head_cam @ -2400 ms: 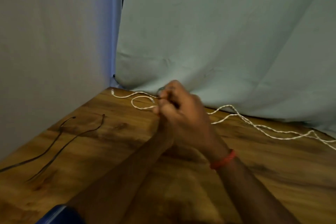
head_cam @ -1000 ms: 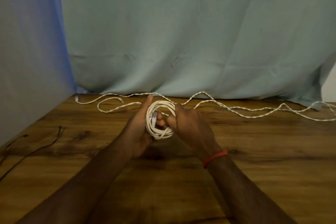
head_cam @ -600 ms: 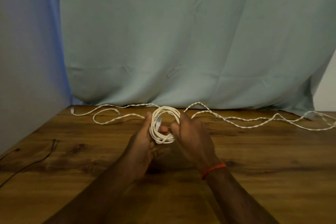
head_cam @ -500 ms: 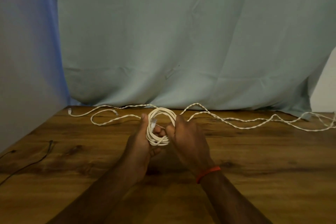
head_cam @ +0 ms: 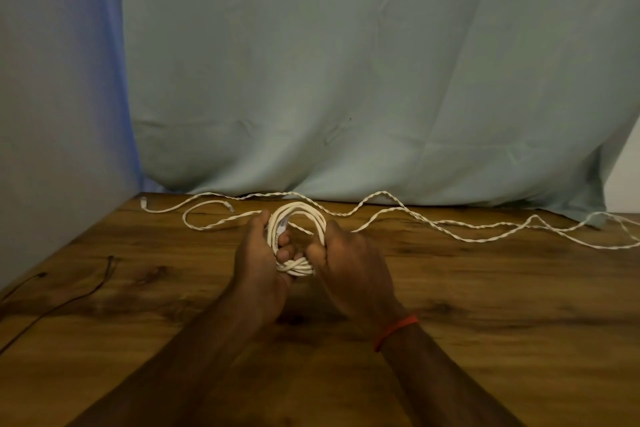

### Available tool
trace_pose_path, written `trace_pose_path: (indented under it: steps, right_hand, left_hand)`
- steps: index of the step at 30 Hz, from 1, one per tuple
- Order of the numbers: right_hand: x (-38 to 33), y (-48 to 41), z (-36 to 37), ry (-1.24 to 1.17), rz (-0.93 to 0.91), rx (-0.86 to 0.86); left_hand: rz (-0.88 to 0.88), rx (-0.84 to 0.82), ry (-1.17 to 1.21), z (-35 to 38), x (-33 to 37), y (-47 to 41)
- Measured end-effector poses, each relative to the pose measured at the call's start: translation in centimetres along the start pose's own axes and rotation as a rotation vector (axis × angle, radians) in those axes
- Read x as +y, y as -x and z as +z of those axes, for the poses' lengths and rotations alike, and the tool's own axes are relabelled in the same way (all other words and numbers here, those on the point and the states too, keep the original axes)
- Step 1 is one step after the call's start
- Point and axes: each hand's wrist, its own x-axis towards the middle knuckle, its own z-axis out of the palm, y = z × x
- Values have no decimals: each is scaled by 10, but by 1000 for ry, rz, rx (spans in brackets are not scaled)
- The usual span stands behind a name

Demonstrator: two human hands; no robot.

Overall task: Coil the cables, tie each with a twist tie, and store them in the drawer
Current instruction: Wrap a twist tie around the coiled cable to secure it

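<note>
The white coil (head_cam: 294, 267) stands upright between the two hands, just above the table (head_cam: 485, 322). The left hand (head_cam: 258, 263) curls round its left side and the right hand (head_cam: 349, 267) grips its right side. A loose twisted cable (head_cam: 465, 238) lies beyond both hands, running crosswise, mostly to the right.

Dim, warm light; soft shadow beneath hands; slight overall softness; mild wide-angle bowing at edges.

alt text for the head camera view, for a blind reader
The left hand and right hand grip opposite sides of a white cable coil over a wooden table. A twisted white cable trails loose along the far edge; thin dark cables lie at left, pale cloth behind.
</note>
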Motion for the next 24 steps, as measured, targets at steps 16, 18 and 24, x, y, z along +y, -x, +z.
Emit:
trace_pose_path:
  steps: [16, 18, 24]
  right_hand:
    - [-11, -7, -50, -441, -21, 91]
    - [-19, -7, -51, -458, -143, 49]
    - [-12, 0, -17, -152, -251, -290]
  left_hand:
    - [229, 231, -308, 2, 10, 0]
    - [246, 214, -322, 1, 10, 0]
    - [261, 241, -394, -1, 13, -3]
